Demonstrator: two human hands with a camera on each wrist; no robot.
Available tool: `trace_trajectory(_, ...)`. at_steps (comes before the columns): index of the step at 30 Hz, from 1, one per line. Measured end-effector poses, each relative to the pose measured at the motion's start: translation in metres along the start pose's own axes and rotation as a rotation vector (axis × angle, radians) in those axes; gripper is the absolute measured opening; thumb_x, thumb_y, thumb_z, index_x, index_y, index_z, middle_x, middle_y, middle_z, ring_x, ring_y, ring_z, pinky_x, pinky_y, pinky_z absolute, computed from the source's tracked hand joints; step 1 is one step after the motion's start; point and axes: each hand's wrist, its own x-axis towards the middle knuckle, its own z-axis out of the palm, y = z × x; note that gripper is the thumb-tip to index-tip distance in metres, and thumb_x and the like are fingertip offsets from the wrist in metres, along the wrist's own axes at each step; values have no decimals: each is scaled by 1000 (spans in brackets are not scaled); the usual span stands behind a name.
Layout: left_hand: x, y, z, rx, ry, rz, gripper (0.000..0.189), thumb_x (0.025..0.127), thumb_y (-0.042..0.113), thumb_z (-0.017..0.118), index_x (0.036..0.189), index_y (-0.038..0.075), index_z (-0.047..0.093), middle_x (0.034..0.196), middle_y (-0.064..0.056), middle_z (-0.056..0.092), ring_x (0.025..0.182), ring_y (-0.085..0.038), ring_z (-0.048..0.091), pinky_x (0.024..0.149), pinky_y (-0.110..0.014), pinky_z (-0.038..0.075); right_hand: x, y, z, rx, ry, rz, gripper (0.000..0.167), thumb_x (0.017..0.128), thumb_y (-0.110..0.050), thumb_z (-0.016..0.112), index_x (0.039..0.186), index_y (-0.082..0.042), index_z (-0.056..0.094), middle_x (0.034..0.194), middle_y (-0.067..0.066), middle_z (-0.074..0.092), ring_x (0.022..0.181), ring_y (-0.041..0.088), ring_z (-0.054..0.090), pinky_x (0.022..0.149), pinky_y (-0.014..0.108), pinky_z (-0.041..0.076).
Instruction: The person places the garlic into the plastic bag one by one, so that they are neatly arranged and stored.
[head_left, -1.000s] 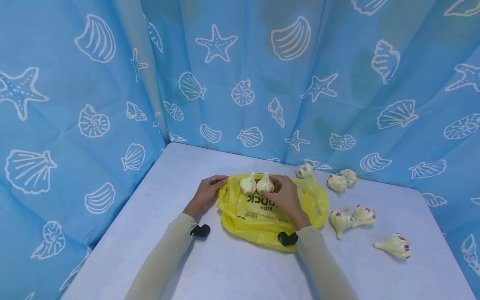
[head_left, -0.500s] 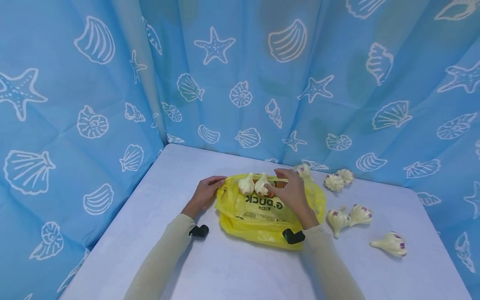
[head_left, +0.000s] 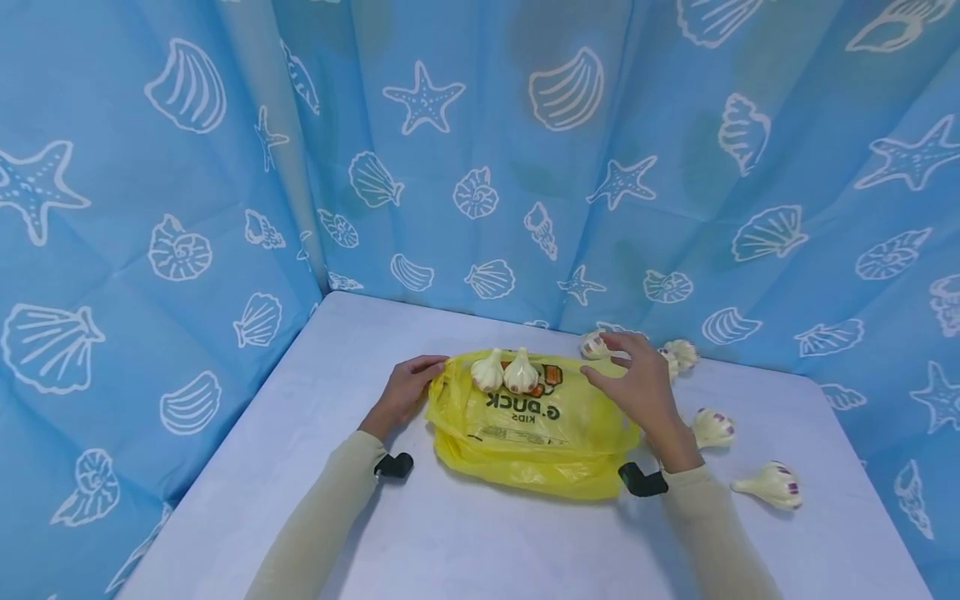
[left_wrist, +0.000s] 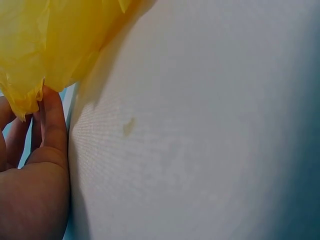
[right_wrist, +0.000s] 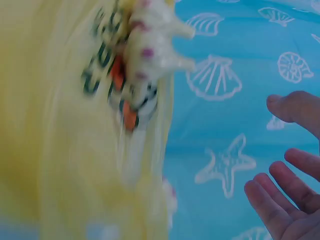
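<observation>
A yellow plastic bag (head_left: pixel 525 458) printed "G.DUCK KIDS" lies on the white table. My left hand (head_left: pixel 407 388) pinches its left upper corner; in the left wrist view the bunched plastic (left_wrist: pixel 30 97) sits between thumb and fingers. Two garlic bulbs, a left one (head_left: pixel 487 372) and a right one (head_left: pixel 521 373), rest side by side on the bag, stems up. My right hand (head_left: pixel 641 385) is over the bag's right end with thumb and fingers spread and nothing between them. Just beyond its fingertips lies another garlic bulb (head_left: pixel 594 345) at the back.
More garlic lies right of the bag: one bulb at the back (head_left: pixel 681 353), one midway (head_left: pixel 712 427) and one nearer the front (head_left: pixel 772 486). My right forearm partly covers this group. A blue seashell curtain (head_left: pixel 450 167) hangs behind and left of the table (head_left: pixel 465 550).
My right hand has let go of the right garlic bulb on the bag and moved right, fingers opening. The left hand stays at the bag's corner.
</observation>
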Motion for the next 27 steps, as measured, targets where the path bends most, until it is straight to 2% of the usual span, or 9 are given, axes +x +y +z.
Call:
trace_trajectory(3,0,-1,-1,-5,-2,3,22,97,26,63,117,21,69,123,2,62,112,-18,58,98,-30,48,-4,8,-18,-114,-41,5,56,80,-21,81,129,-3,59,121,17,56,107,36,58,85,52,54)
trace_trajectory(9,0,-1,-1,-24,-16,7,23,97,24,62,118,19,69,125,1,62,113,-18,57,98,-30,48,-16,24,-59,-267,-128,28,58,82,-24,79,131,-4,56,126,18,52,108,39,55,85,57,52)
trace_trajectory(14,1,0,-2,-21,-24,1,23,97,24,62,117,19,70,124,1,62,113,-18,57,98,-31,48,-28,40,-94,-410,-219,20,64,79,-21,81,133,-2,54,129,22,51,106,41,54,81,60,52)
trace_trajectory(19,2,4,0,-10,-22,-1,24,97,25,62,119,18,69,126,0,61,114,-19,57,99,-32,47,-45,56,-122,-481,-326,100,67,77,-22,82,133,1,52,133,28,47,118,49,44,89,67,43)
trace_trajectory(21,2,3,0,-5,-19,-7,24,97,26,63,118,19,69,126,0,61,113,-19,57,99,-32,47,-52,62,-131,-511,-384,140,67,76,-23,83,131,1,53,132,30,47,119,51,42,91,68,41)
trace_trajectory(27,0,2,1,19,-3,-13,22,96,27,64,117,22,70,123,2,62,110,-18,58,98,-32,48,-69,78,-155,-591,-530,177,64,67,-26,89,119,2,63,117,31,57,106,51,53,82,63,49)
